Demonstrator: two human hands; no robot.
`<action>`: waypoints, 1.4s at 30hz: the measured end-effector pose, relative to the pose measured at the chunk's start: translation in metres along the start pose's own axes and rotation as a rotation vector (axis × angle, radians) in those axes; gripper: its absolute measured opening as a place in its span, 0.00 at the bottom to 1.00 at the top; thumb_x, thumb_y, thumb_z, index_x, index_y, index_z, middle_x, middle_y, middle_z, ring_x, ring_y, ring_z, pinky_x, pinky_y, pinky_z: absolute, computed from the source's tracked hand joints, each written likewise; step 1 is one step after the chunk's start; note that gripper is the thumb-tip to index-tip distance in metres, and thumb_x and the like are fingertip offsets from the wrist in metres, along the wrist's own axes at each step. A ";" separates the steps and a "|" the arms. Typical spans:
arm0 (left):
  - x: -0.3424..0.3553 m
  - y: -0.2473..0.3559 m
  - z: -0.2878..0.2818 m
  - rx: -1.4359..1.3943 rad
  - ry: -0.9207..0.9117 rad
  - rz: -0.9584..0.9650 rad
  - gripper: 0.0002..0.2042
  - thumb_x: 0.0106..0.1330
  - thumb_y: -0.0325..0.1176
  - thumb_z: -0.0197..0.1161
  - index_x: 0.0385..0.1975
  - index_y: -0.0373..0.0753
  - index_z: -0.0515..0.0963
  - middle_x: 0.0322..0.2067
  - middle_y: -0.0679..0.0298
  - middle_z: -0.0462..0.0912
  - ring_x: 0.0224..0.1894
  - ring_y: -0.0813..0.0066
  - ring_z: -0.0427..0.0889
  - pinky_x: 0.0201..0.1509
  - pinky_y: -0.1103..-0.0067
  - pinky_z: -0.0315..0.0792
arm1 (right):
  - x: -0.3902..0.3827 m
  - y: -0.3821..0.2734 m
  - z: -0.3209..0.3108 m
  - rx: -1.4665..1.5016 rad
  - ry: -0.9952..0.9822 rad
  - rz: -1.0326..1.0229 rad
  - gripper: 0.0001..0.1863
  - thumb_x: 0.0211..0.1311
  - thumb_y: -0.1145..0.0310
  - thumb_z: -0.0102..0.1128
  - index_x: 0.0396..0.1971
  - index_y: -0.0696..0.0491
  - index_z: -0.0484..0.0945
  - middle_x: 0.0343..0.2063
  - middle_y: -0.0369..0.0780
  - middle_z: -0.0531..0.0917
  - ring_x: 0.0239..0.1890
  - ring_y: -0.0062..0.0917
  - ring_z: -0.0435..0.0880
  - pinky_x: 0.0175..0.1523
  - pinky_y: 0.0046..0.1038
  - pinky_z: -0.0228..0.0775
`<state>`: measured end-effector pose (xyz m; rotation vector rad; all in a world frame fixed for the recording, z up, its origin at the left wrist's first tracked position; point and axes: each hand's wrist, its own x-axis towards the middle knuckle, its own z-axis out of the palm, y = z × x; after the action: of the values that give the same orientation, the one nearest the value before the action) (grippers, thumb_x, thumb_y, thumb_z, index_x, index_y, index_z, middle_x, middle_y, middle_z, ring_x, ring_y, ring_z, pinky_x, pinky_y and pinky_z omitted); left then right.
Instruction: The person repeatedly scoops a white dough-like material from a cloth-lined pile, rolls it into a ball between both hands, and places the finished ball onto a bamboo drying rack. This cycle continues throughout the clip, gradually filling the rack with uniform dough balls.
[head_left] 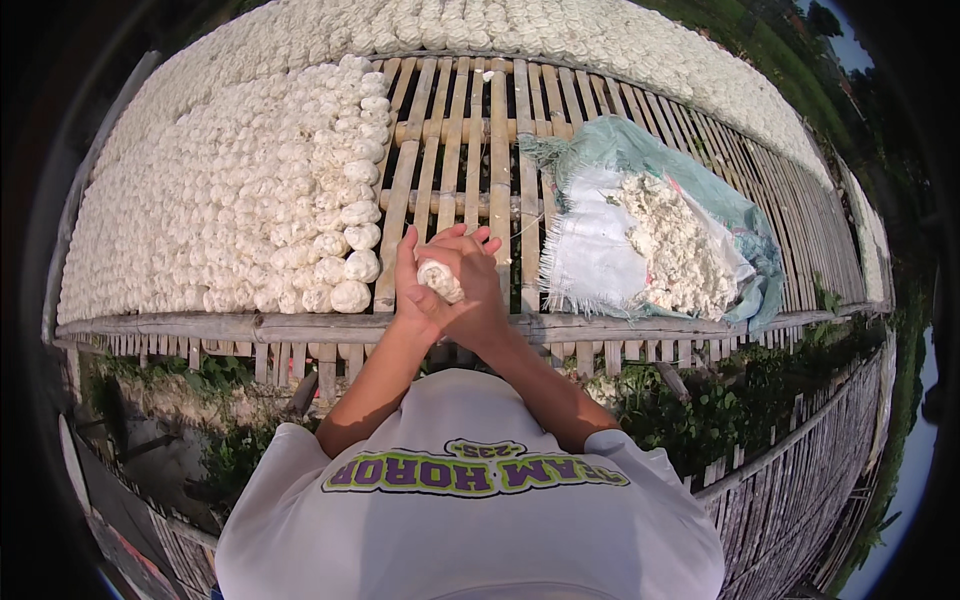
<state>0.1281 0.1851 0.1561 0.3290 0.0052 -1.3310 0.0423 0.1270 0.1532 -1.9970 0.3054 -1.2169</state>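
Both of my hands meet over the front edge of a slatted bamboo rack (pixel 470 130). My left hand (pixel 412 285) and my right hand (pixel 478 285) are pressed together around a white lump of dough (pixel 440 280), which shows between the palms. Just left of my hands lie rows of several white dough balls (pixel 260 200) on the rack. To the right an open green and white woven sack (pixel 640 215) holds a pile of crumbly white dough (pixel 680 250).
More white balls (pixel 560 35) cover the far side of the rack. A thick bamboo pole (pixel 250 325) forms the near edge. Below it are green plants (pixel 720 400), and another bamboo rack (pixel 800 480) stands at the lower right.
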 end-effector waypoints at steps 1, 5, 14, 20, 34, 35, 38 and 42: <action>-0.002 0.000 -0.002 0.038 -0.051 -0.057 0.34 0.79 0.64 0.41 0.63 0.37 0.72 0.67 0.47 0.74 0.71 0.48 0.72 0.75 0.58 0.67 | -0.001 0.000 0.000 -0.012 0.011 -0.025 0.23 0.55 0.65 0.80 0.50 0.57 0.85 0.47 0.47 0.85 0.48 0.40 0.86 0.53 0.36 0.77; 0.001 -0.006 -0.014 0.086 0.110 0.025 0.36 0.80 0.64 0.37 0.66 0.35 0.70 0.69 0.47 0.72 0.73 0.47 0.70 0.77 0.58 0.64 | 0.002 0.003 -0.001 0.071 -0.072 0.065 0.20 0.55 0.65 0.80 0.47 0.56 0.87 0.45 0.45 0.87 0.46 0.37 0.88 0.52 0.35 0.78; 0.012 0.002 -0.002 0.268 -0.010 0.023 0.33 0.80 0.64 0.40 0.63 0.39 0.72 0.66 0.47 0.76 0.71 0.52 0.73 0.75 0.57 0.67 | 0.000 0.006 -0.006 0.047 0.069 -0.020 0.19 0.57 0.61 0.80 0.44 0.57 0.88 0.43 0.42 0.87 0.45 0.33 0.88 0.52 0.32 0.78; 0.016 -0.011 0.001 0.307 0.275 0.175 0.35 0.81 0.64 0.41 0.65 0.34 0.68 0.65 0.44 0.77 0.71 0.48 0.73 0.74 0.57 0.70 | 0.004 0.014 -0.001 0.315 0.287 0.421 0.10 0.66 0.70 0.72 0.41 0.58 0.83 0.40 0.43 0.85 0.44 0.28 0.85 0.52 0.29 0.76; 0.021 -0.006 0.005 0.163 0.152 -0.035 0.33 0.82 0.62 0.39 0.59 0.33 0.72 0.68 0.45 0.74 0.70 0.51 0.75 0.75 0.59 0.69 | 0.014 0.006 -0.012 0.030 0.115 -0.127 0.12 0.48 0.70 0.78 0.32 0.55 0.84 0.33 0.41 0.87 0.42 0.35 0.87 0.47 0.38 0.79; 0.023 -0.004 0.003 0.214 0.122 -0.099 0.34 0.82 0.62 0.38 0.60 0.32 0.72 0.69 0.45 0.74 0.71 0.50 0.74 0.75 0.58 0.69 | 0.017 0.004 -0.013 0.005 0.101 -0.147 0.11 0.49 0.70 0.78 0.30 0.55 0.84 0.32 0.40 0.86 0.41 0.34 0.87 0.46 0.38 0.79; 0.021 -0.003 -0.002 0.084 -0.051 -0.192 0.35 0.82 0.62 0.37 0.61 0.32 0.71 0.68 0.46 0.74 0.71 0.50 0.72 0.75 0.58 0.69 | 0.022 0.001 -0.019 -0.057 0.035 -0.196 0.10 0.51 0.69 0.79 0.27 0.54 0.84 0.30 0.38 0.85 0.38 0.34 0.86 0.43 0.38 0.77; 0.015 -0.016 0.003 -0.071 0.091 -0.164 0.31 0.81 0.59 0.38 0.61 0.36 0.72 0.59 0.51 0.78 0.68 0.53 0.75 0.73 0.58 0.70 | 0.017 0.004 -0.023 -0.054 -0.057 0.026 0.10 0.49 0.68 0.80 0.26 0.53 0.84 0.29 0.36 0.83 0.32 0.34 0.84 0.38 0.36 0.74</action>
<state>0.1166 0.1670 0.1522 0.3342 0.1577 -1.4735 0.0323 0.1034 0.1673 -2.0635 0.3384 -1.1448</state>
